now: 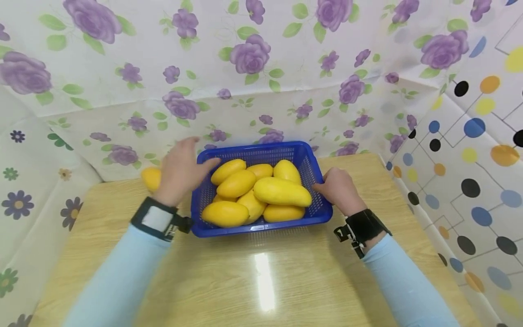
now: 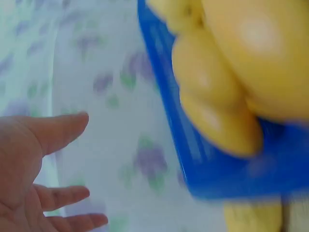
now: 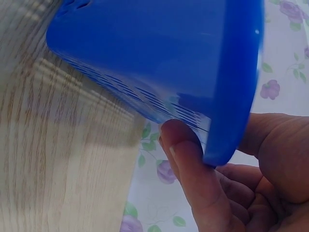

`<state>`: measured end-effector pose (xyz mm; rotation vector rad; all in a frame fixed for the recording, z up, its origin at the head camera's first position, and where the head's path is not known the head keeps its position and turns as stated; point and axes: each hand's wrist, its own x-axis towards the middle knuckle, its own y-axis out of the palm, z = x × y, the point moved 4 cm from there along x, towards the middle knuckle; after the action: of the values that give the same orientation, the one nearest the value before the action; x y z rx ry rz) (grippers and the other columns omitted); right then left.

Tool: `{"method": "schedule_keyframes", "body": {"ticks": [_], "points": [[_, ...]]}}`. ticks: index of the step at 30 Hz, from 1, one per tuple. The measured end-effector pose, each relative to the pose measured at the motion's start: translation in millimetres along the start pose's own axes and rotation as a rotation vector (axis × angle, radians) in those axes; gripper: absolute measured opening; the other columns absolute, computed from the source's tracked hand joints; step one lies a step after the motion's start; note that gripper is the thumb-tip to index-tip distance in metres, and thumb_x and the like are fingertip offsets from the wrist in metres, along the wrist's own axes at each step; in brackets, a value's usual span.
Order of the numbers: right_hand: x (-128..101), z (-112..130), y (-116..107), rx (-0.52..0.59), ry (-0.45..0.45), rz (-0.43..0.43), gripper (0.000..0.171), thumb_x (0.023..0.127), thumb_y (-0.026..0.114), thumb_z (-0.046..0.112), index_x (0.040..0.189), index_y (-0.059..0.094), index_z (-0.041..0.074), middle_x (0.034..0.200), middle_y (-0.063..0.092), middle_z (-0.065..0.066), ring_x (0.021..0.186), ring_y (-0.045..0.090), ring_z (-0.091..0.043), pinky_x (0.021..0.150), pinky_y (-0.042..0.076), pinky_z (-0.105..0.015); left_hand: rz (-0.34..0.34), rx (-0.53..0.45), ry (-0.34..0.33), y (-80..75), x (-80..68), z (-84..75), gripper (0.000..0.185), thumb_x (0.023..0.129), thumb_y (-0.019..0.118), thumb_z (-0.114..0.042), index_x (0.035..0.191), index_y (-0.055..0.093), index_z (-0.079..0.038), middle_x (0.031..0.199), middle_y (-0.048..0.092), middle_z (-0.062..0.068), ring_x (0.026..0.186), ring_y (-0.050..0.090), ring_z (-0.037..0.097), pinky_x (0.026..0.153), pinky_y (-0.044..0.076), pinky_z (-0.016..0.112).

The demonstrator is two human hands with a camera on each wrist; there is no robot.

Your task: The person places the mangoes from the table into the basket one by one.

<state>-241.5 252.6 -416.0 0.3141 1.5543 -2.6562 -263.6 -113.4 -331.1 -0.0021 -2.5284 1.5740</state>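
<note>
A blue plastic basket (image 1: 229, 231) with perforated sides holds several yellow mangoes (image 1: 282, 191) in a pile. My right hand (image 1: 343, 190) grips the basket's right rim. The right wrist view shows its thumb partly behind the rim and its fingers (image 3: 193, 174) curled under the outer edge. Beside the basket's left end is my left hand (image 1: 180, 172), its fingers spread and apart from one another. In the left wrist view a gap separates the left hand (image 2: 19, 169) from the basket wall (image 2: 169, 111). Partly hidden behind that hand, a lone mango (image 1: 151, 178) lies outside the basket.
Basket and lone mango are on a light wood-grain table (image 1: 229, 277) near its back edge. A white cloth with purple flowers (image 1: 249, 54) hangs right behind it. At the right stands a dotted cloth (image 1: 470, 186), at the left a flowered one (image 1: 18, 204).
</note>
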Motion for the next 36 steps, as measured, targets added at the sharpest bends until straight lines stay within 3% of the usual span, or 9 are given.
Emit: {"method": "schedule_keyframes", "body": {"ticks": [6,11,15,22,30,36], "points": [[0.6,0.7,0.7,-0.002,0.0,0.003,0.049,0.083,0.068,0.034,0.049,0.039,0.014,0.046,0.026,0.006,0.036,0.043,-0.014,0.038,0.041,-0.024,-0.06,-0.028,-0.212,-20.3,-8.6,66.5,0.093,0.084,0.047,-0.066,0.147,0.021,-0.002,0.145,0.03,0.03,0.125,0.036,0.05,0.096,0.033,0.066],[1.2,0.8,-1.0,-0.008,-0.015,-0.01,0.05,0.083,0.068,0.033,0.049,0.039,0.014,0.046,0.026,0.006,0.036,0.042,-0.014,0.038,0.039,-0.023,-0.054,-0.077,-0.354,-15.3,-11.4,106.9,0.097,0.086,0.045,-0.064,0.149,0.005,-0.002,0.149,0.013,0.033,0.13,0.024,0.055,0.097,0.026,0.07],[1.5,1.2,0.4,-0.011,-0.016,-0.019,0.05,0.083,0.069,0.034,0.049,0.039,0.014,0.046,0.026,0.006,0.036,0.043,-0.014,0.038,0.04,-0.023,-0.039,-0.125,-0.421,-7.3,-13.0,130.0,0.105,0.082,0.05,-0.065,0.149,-0.002,-0.004,0.152,0.001,0.031,0.135,0.014,0.054,0.097,0.023,0.072],[0.7,-0.9,1.8,-0.025,0.005,-0.014,0.049,0.083,0.068,0.033,0.049,0.039,0.014,0.047,0.026,0.006,0.037,0.039,-0.013,0.038,0.038,-0.023,0.044,-0.164,-0.51,10.5,-13.7,157.3,0.123,0.076,0.061,-0.063,0.142,-0.032,-0.015,0.146,-0.027,0.031,0.135,-0.011,0.057,0.098,0.015,0.075],[-1.4,-5.4,1.3,-0.034,0.004,-0.024,0.05,0.084,0.068,0.033,0.05,0.036,0.013,0.048,0.024,0.005,0.036,0.036,-0.013,0.038,0.035,-0.023,0.09,-0.182,-0.473,33.0,-2.8,171.8,0.119,0.076,0.063,-0.062,0.145,-0.026,-0.022,0.146,-0.026,0.034,0.13,-0.007,0.064,0.091,0.025,0.077],[2.0,-0.1,3.9,-0.045,-0.001,-0.019,0.05,0.083,0.068,0.035,0.05,0.036,0.014,0.048,0.025,0.006,0.037,0.034,-0.012,0.038,0.032,-0.022,0.119,-0.174,-0.553,39.6,-0.5,182.1,0.127,0.074,0.054,-0.072,0.141,-0.031,-0.006,0.144,-0.021,0.039,0.13,0.001,0.063,0.099,0.027,0.07]]}}
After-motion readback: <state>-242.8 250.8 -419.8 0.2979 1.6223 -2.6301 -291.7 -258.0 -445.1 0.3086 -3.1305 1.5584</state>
